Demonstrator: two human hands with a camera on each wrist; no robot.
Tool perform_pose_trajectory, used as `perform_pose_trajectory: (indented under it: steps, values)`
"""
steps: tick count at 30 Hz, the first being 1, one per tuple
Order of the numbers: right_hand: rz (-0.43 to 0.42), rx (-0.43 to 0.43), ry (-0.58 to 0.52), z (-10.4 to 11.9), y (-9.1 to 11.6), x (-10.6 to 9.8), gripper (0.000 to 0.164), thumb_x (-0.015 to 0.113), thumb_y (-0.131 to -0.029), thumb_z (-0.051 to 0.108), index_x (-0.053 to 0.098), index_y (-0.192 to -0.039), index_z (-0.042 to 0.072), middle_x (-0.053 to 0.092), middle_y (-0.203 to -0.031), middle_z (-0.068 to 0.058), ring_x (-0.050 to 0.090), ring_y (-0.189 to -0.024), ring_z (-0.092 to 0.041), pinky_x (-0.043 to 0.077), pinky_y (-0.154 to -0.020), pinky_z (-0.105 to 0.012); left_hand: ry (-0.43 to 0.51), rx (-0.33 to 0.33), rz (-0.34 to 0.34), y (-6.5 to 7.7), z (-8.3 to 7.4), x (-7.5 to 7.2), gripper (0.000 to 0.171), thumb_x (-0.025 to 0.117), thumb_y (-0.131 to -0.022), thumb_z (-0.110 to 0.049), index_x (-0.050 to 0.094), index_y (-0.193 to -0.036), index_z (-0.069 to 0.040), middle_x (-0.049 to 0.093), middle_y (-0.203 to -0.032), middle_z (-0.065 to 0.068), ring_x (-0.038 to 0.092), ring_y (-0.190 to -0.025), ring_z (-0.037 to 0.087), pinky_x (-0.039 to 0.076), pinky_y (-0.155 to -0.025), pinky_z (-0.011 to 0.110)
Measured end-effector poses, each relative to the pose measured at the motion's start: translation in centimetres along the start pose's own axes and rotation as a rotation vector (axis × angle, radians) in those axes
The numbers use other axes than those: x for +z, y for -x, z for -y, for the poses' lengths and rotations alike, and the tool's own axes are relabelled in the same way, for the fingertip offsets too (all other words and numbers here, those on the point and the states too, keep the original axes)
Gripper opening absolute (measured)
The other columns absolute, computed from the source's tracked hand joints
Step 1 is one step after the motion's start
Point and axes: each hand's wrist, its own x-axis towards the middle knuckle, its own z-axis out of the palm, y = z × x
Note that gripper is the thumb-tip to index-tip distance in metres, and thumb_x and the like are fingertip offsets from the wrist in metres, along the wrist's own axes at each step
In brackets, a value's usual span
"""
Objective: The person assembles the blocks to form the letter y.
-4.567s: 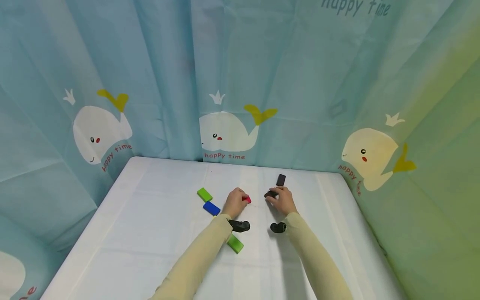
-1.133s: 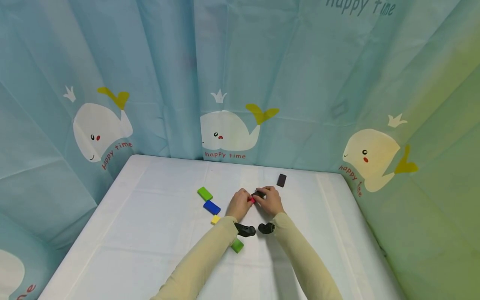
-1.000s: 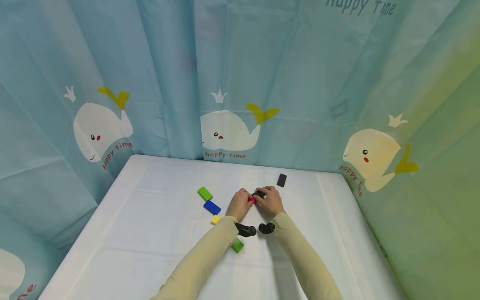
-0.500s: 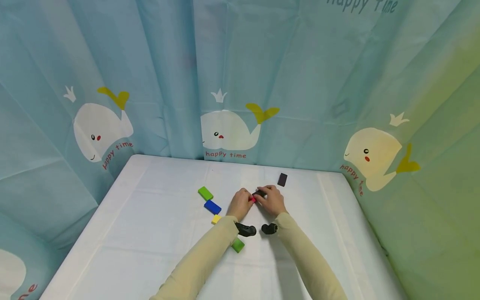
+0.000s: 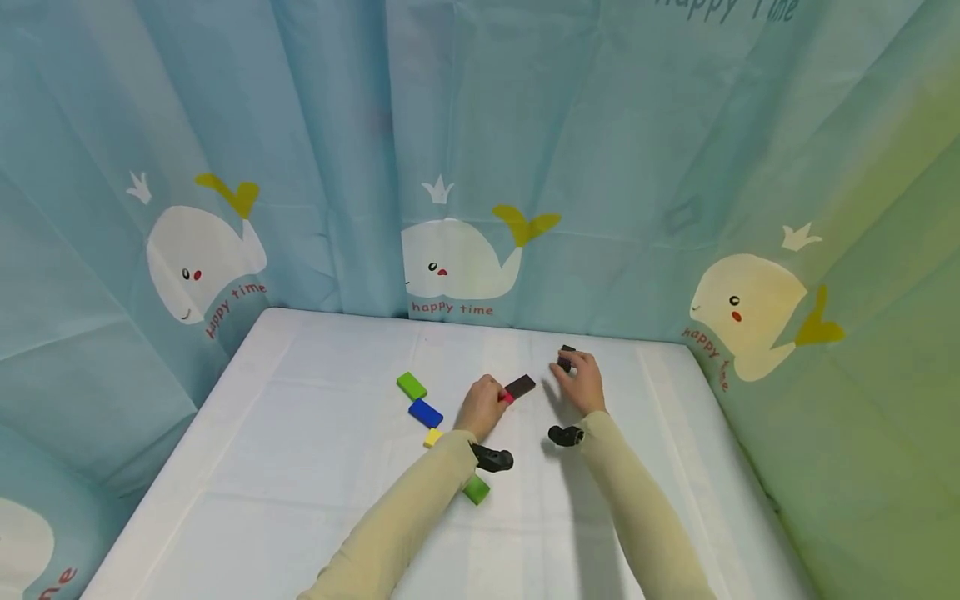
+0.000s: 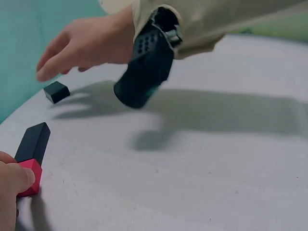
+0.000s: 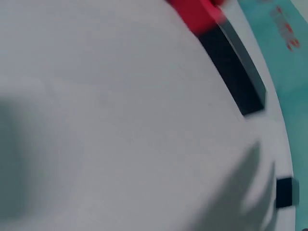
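My left hand (image 5: 481, 408) pinches a small red block (image 6: 32, 178), its thumb lying on the near face. Against the far end of that red block lies a black oblong block (image 5: 521, 387), in line with it on the table. My right hand (image 5: 585, 385) hovers by a second black block (image 6: 57, 92) farther back on the right. In the left wrist view its fingers are loosely extended just above this block, with a gap below them. The right wrist view shows the red and black blocks end to end, and the second black block (image 7: 284, 192) apart from them.
Left of the hands are a green block (image 5: 412, 385), a blue block (image 5: 426, 413) and a yellow block (image 5: 432, 437), partly hidden by the left sleeve. Another green block (image 5: 476, 490) shows beside the left forearm. A curtain (image 5: 337, 167) hangs behind the white table (image 5: 300, 467).
The right hand first brought a black block leftward against the red one. It has since let go and moved right and back to the second black block. The left hand stays on the red block.
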Motion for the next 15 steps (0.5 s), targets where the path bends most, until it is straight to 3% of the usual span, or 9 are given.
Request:
perform_pose_trajectory:
  steps: [4,8,15]
  values:
    - [-0.019,0.073,-0.01,-1.0,-0.9,-0.8,0.045,0.068,-0.093,0.021,0.059,-0.128,-0.006,0.046,-0.131,-0.031,0.049,-0.116,-0.044,0.038,-0.099,-0.053,0.017,-0.013,0.006,-0.1,-0.1,-0.5,0.008,0.075,-0.086,-0.009,0.075,-0.091,-0.003,0.059,-0.091,0.005,0.056,-0.084,0.018,0.049,-0.079,0.03]
    - [0.033,0.153,-0.002,-1.8,-1.0,-1.0,0.052,0.065,-0.095,0.024,0.052,-0.136,-0.006,0.041,-0.139,-0.031,0.039,-0.129,-0.044,0.031,-0.107,-0.053,0.033,-0.003,0.005,0.0,-0.2,-0.5,0.008,0.075,-0.085,-0.007,0.075,-0.091,-0.001,0.059,-0.091,0.006,0.057,-0.084,0.02,0.05,-0.079,0.032]
    - [0.12,0.172,0.02,-2.6,-1.0,-0.9,0.059,0.062,-0.096,0.025,0.043,-0.143,-0.006,0.033,-0.148,-0.03,0.027,-0.139,-0.045,0.022,-0.113,-0.053,0.033,0.006,0.011,-0.1,-0.1,0.0,0.007,0.075,-0.085,-0.007,0.074,-0.09,-0.001,0.06,-0.091,0.007,0.057,-0.083,0.02,0.049,-0.078,0.032]
